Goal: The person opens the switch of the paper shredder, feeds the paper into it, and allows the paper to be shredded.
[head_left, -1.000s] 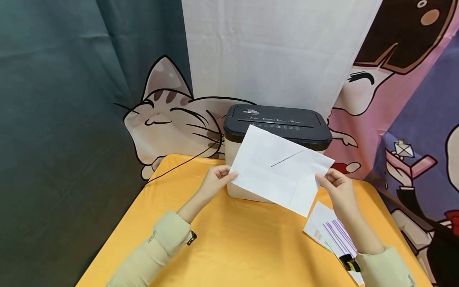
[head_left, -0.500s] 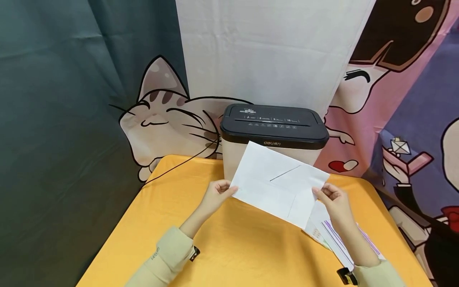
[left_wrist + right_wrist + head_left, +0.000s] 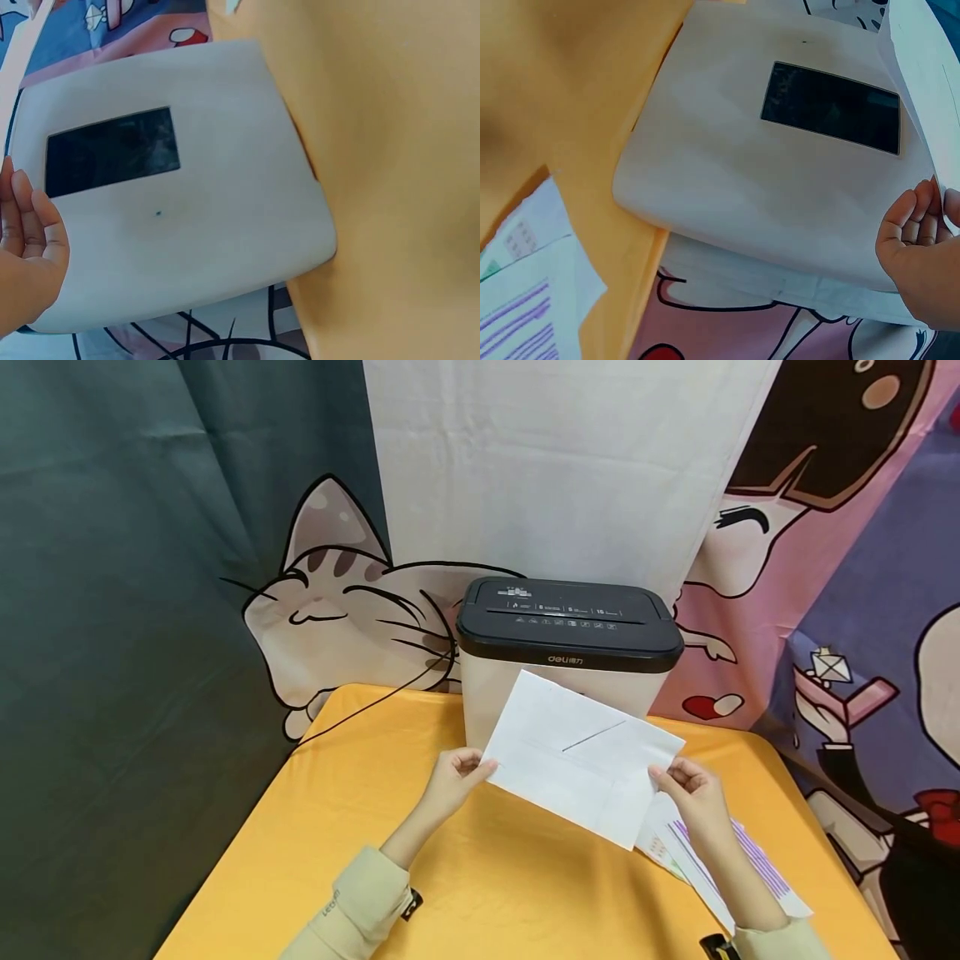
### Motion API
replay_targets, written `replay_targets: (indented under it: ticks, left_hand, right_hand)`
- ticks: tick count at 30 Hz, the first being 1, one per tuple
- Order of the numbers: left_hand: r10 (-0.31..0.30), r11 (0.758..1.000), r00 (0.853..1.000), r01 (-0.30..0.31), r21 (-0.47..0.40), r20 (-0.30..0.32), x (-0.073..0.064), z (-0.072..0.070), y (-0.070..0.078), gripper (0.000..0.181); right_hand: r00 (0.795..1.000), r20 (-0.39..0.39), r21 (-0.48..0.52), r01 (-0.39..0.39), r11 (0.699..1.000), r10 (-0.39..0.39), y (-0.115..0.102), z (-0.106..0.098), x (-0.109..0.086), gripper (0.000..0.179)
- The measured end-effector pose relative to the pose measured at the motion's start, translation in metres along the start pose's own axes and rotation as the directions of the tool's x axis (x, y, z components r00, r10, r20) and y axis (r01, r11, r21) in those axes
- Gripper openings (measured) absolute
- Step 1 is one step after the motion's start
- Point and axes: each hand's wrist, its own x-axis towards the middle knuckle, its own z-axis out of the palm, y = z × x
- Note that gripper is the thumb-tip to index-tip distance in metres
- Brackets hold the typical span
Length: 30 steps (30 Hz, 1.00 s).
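A white sheet of paper with a dark slanted line on it is stretched between both hands, tilted down to the right. My left hand pinches its left edge between thumb and fingers. At the opposite edge my right hand pinches it the same way. Behind the sheet stands a paper shredder with a black slotted top and a pale bin, partly hidden by the paper. The bin's dark window shows in the left wrist view. In the right wrist view the sheet rises from the fingers.
Several other papers, one with purple stripes, lie on the yellow-covered table under the right forearm. A thin black cable runs along the left to the shredder. Printed cloth hangs behind the table.
Both hands have lowered the sheet toward the person, so the shredder's slot and front label now show above it. The grip stays the same. The head view has shifted slightly.
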Motion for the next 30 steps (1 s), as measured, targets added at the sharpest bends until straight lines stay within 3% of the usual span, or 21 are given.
replay_targets:
  ticks: [7,11,16,20,28,30]
  left_hand:
    - [-0.015,0.999,1.0,0.016,-0.029,0.016,-0.007,0.009,-0.009,0.018]
    - [-0.028,0.999,0.998,0.029,-0.028,0.058,-0.012,0.013,-0.01,0.018]
    - [-0.003,1.0,0.995,0.006,-0.027,0.103,-0.018,0.017,0.003,0.016]
    - [-0.031,0.999,0.992,0.034,-0.022,0.125,-0.019,0.019,0.008,0.016]
    - [-0.023,0.998,0.99,0.029,-0.047,0.138,-0.018,0.03,-0.024,0.017]
    - [-0.025,0.998,0.991,0.033,-0.06,0.133,-0.018,0.031,-0.023,0.018]
  right_hand:
    - [0.999,-0.005,-0.089,-0.051,0.995,0.05,0.007,-0.004,-0.004,0.012]
    - [0.998,-0.008,-0.105,-0.067,0.992,0.066,0.013,-0.007,-0.006,0.012]
    - [0.997,-0.017,-0.09,-0.08,0.993,0.079,0.019,-0.01,-0.007,0.015]
    - [0.998,-0.01,-0.07,-0.06,0.996,0.059,0.022,-0.013,-0.007,0.017]
    - [1.0,0.014,0.026,0.004,1.0,-0.005,0.03,-0.014,-0.009,0.013]
    - [1.0,0.017,0.032,0.001,0.999,-0.002,0.031,-0.013,-0.009,0.012]
